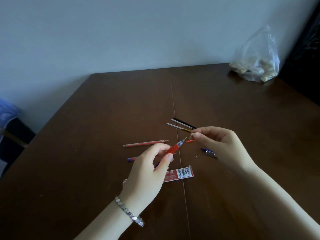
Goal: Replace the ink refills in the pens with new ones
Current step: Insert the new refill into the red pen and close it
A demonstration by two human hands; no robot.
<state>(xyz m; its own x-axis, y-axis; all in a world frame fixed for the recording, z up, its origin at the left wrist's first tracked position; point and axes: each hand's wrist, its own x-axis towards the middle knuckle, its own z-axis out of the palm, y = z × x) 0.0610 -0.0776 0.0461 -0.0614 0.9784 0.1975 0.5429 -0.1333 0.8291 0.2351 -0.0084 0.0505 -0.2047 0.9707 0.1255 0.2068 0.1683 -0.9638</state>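
The left hand (149, 172) is closed around a red pen (174, 148), thumb and fingers pinching its red grip so the clear tip points up and away toward the far edge of the table (86, 170). A metal bracelet (129, 211) sits on that wrist. The right hand (220, 146) hovers just beyond the pen's tip, its thumb and forefinger pinched together on something very small (too small to name with any certainty); a short red sliver (190, 141) shows right beneath those fingertips, and whether it is held or lying on the wood cannot be told.

Under the left hand, near the middle of the table, lies a red packet (180, 174) with a barcode, partly covered by the palm. A red refill (145, 143) lies flat on the table to the left of the pen's tip, well clear of both hands. A blue-ended piece (131, 159) pokes out from behind the left hand's knuckles. Behind the right hand's fingertips, toward the far edge, three thin refills (181, 125) lie close together, two pale and one black, their near ends hidden by the fingers. A blue pen part (208, 152) with a metal clip peeks out below the right hand, mostly blocked by the wrist.

At the far right corner of the table sits a clear plastic bag (256, 64) holding pale lumps. A seam (178, 144) runs down the tabletop between the hands.
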